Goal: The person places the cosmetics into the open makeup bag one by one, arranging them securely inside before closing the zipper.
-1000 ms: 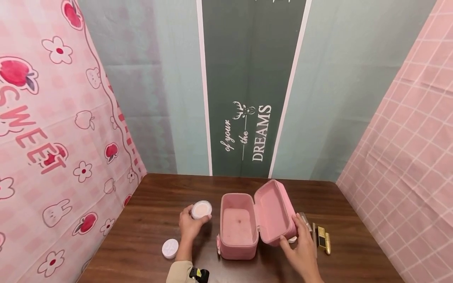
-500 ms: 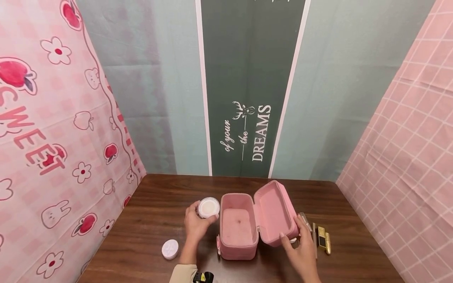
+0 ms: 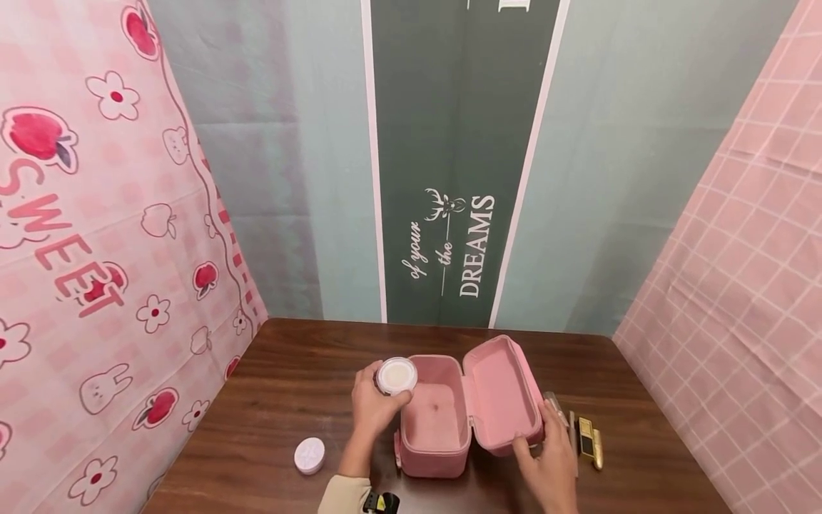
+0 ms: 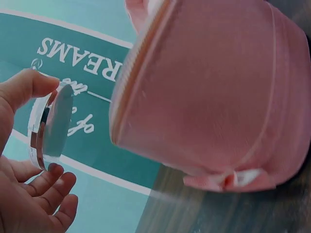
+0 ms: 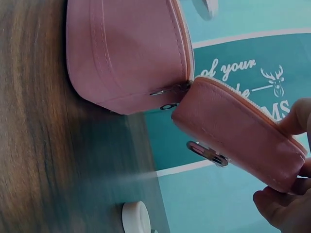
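Observation:
My left hand (image 3: 375, 403) pinches a round compact (image 3: 396, 375) with a pale centre at the left rim of a pink cosmetic case (image 3: 435, 462). In the left wrist view the compact (image 4: 51, 127) stands on edge between thumb and fingers, showing a shiny, mirror-like face and a rose-gold band. The case is unzipped, and its pink floor shows bare in the head view. Its lid (image 3: 504, 392) leans out to the right, with my right hand (image 3: 549, 457) gripping the outer edge. Thumb and fingers lie on opposite sides of the lid (image 5: 238, 133) in the right wrist view.
On the dark wood table (image 3: 257, 400) a white round container (image 3: 310, 455) sits left of my left forearm. Beyond the right hand lie a gold-and-black cosmetic (image 3: 586, 437) and a gold tube (image 3: 598, 450). A white round piece (image 5: 136, 217) stands beneath the lid. Fabric walls enclose three sides.
My left hand has carried the compact rightward, from over the table to the case's left rim. The right hand stays on the lid, and the case has hardly moved.

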